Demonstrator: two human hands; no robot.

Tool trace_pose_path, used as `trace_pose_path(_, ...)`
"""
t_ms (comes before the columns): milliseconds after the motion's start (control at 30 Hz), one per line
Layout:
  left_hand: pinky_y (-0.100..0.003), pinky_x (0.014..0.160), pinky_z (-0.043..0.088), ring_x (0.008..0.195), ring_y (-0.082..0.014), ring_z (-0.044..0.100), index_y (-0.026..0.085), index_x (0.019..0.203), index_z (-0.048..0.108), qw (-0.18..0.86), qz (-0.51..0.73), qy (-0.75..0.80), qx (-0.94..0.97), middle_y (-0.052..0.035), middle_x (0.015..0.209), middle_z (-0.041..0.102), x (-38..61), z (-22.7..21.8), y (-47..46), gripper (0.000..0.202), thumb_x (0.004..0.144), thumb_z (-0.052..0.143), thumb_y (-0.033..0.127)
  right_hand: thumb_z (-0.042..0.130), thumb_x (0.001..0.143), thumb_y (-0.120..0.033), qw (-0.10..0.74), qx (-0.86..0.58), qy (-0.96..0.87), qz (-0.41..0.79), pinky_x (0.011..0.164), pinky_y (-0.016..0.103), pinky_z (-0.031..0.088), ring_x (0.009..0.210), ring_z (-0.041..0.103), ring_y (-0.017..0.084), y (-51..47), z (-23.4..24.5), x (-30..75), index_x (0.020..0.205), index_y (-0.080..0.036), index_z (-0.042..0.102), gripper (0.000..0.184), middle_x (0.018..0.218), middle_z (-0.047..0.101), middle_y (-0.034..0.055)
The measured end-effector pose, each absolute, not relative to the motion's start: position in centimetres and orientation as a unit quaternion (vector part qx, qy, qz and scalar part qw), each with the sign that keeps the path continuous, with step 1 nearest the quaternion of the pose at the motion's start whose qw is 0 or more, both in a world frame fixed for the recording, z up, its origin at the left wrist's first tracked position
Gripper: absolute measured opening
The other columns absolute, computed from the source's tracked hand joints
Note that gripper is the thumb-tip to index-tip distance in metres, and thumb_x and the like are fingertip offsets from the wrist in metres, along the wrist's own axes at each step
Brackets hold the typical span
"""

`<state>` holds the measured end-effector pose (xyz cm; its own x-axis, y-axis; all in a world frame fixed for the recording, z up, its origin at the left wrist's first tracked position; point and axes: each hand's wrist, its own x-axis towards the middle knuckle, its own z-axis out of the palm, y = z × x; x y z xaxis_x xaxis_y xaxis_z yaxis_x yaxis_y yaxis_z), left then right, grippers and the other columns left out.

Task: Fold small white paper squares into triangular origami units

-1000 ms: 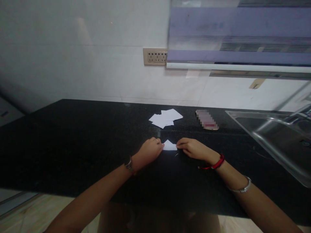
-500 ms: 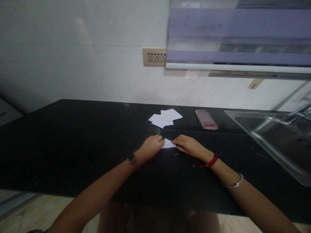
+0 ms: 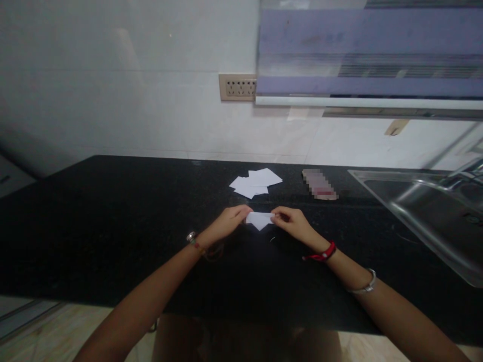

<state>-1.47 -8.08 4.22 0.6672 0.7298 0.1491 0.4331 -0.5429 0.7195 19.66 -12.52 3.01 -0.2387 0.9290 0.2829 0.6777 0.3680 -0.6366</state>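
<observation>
A small folded white paper [image 3: 259,220] is held between both my hands just above the black countertop [image 3: 113,216], its point facing down toward me. My left hand [image 3: 226,224] pinches its left end with closed fingers. My right hand [image 3: 292,223] pinches its right end the same way. A red band sits on my right wrist, with a silver bangle further up the arm. A watch or bracelet is on my left wrist.
Several loose white paper squares [image 3: 254,183] lie behind my hands. A blurred pinkish flat object [image 3: 320,185] lies to their right. A steel sink [image 3: 426,211] fills the right side. A wall socket [image 3: 237,87] and a range hood [image 3: 370,55] are above.
The paper lay flat on the counter with its point away from me; now both hands have lifted and turned it, point toward me, and my wrists have rotated.
</observation>
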Motion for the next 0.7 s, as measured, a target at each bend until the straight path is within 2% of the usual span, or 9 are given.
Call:
trace_pose_path(67, -0.021, 0.061, 0.041, 0.068, -0.0113, 0.053, 0.014, 0.091, 0.054, 0.346, 0.219, 0.357, 0.839, -0.0009, 0.076, 0.058, -1.4, 4.0, -8.1, 0.026, 0.082, 0.039, 0.032, 0.048, 0.075, -0.023, 0.316, -0.538, -0.734, 0.269, 0.052, 0.02, 0.04, 0.055, 0.053, 0.01, -12.3, 2.7, 19.7, 0.081, -0.012, 0.057, 0.015, 0.062, 0.058, 0.0007)
trace_pose_path(133, -0.021, 0.059, 0.04, 0.065, -0.0109, 0.052, 0.015, 0.089, 0.055, 0.314, 0.203, 0.358, 0.856, -0.0002, 0.074, 0.058, -1.3, 3.5, -8.1, 0.021, 0.077, 0.047, 0.03, 0.049, 0.074, -0.021, 0.296, -0.531, -0.736, 0.298, 0.051, 0.019, 0.039, 0.053, 0.052, 0.01, -12.2, 2.5, 19.7, 0.08, -0.012, 0.056, 0.013, 0.059, 0.056, -0.0005)
trace_pose_path(300, -0.022, 0.064, 0.039, 0.071, -0.012, 0.05, 0.014, 0.079, 0.057, 0.18, 0.168, 0.324, 0.914, -0.0017, 0.077, 0.055, -0.9, 2.4, -7.6, 0.014, 0.078, 0.046, 0.024, 0.051, 0.074, -0.02, 0.251, -0.506, -0.803, 0.191, 0.054, 0.02, 0.038, 0.058, 0.049, 0.01, -12.2, 2.5, 19.6, 0.074, -0.013, 0.06, 0.012, 0.067, 0.056, 0.0018)
trace_pose_path(533, -0.025, 0.073, 0.038, 0.082, -0.0136, 0.049, 0.017, 0.086, 0.057, 0.115, 0.122, 0.285, 0.944, -0.0031, 0.087, 0.057, -1.4, 2.2, -7.0, 0.019, 0.083, 0.04, 0.022, 0.042, 0.081, -0.016, 0.186, -0.437, -0.873, 0.109, 0.07, 0.025, 0.041, 0.076, 0.053, 0.014, -12.5, 2.5, 19.7, 0.089, -0.014, 0.059, 0.019, 0.081, 0.058, 0.0065)
trace_pose_path(700, -0.024, 0.073, 0.038, 0.082, -0.0132, 0.049, 0.018, 0.088, 0.055, 0.103, 0.137, 0.293, 0.941, -0.0013, 0.086, 0.057, -1.8, 2.2, -6.8, 0.018, 0.083, 0.038, 0.021, 0.041, 0.083, -0.018, 0.13, -0.428, -0.893, 0.052, 0.071, 0.026, 0.041, 0.08, 0.052, 0.015, -12.8, 2.6, 19.5, 0.096, -0.014, 0.058, 0.022, 0.084, 0.055, 0.008)
